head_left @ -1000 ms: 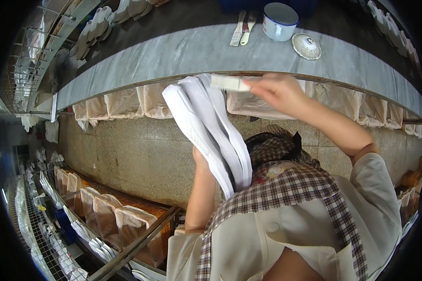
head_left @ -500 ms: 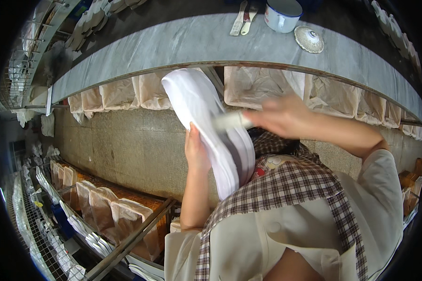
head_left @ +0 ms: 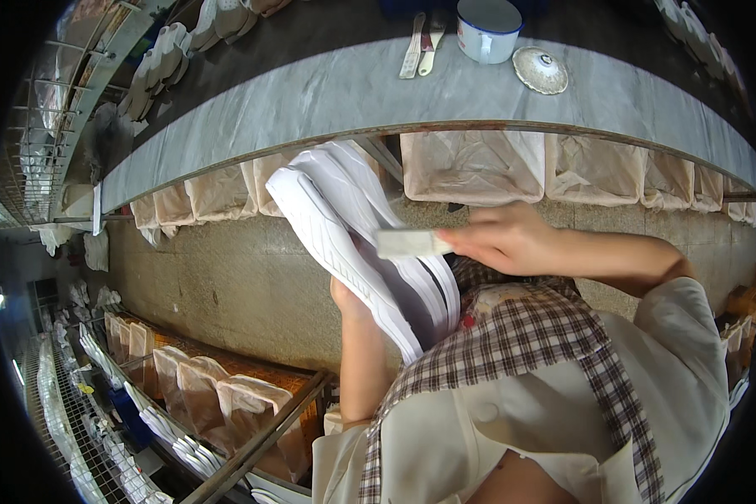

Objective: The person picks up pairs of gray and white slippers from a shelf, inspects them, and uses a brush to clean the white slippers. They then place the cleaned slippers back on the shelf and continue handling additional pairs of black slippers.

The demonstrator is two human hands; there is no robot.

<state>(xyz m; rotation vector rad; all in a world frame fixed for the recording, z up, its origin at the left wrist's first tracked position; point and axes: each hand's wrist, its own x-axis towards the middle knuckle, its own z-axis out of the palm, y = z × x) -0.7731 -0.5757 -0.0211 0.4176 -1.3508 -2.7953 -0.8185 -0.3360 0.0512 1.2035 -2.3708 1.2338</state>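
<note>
My left hand (head_left: 350, 298) grips a stack of white shoe soles (head_left: 323, 235), its fingers mostly hidden behind them. The soles stand tilted, their lower ends against my checked apron (head_left: 496, 344). The outermost sole shows its ridged side edge and is fanned a little apart from the others. My right hand (head_left: 512, 239) is closed round the handle of a flat, pale brush (head_left: 407, 244). The brush head lies across the soles at mid-length; whether it touches them I cannot tell.
A grey marble bench (head_left: 328, 92) runs across in front, bearing a white enamel mug (head_left: 485, 38), a patterned lid (head_left: 540, 70) and two flat brushes (head_left: 413, 49). Lined bins (head_left: 470, 168) stand beneath it. More lined bins (head_left: 256, 403) and wire racks (head_left: 59, 395) are at lower left.
The stack has turned in my left hand: the outer sole's ridged side edge now shows and the soles have fanned apart. The brush has moved slightly down and is less blurred.
</note>
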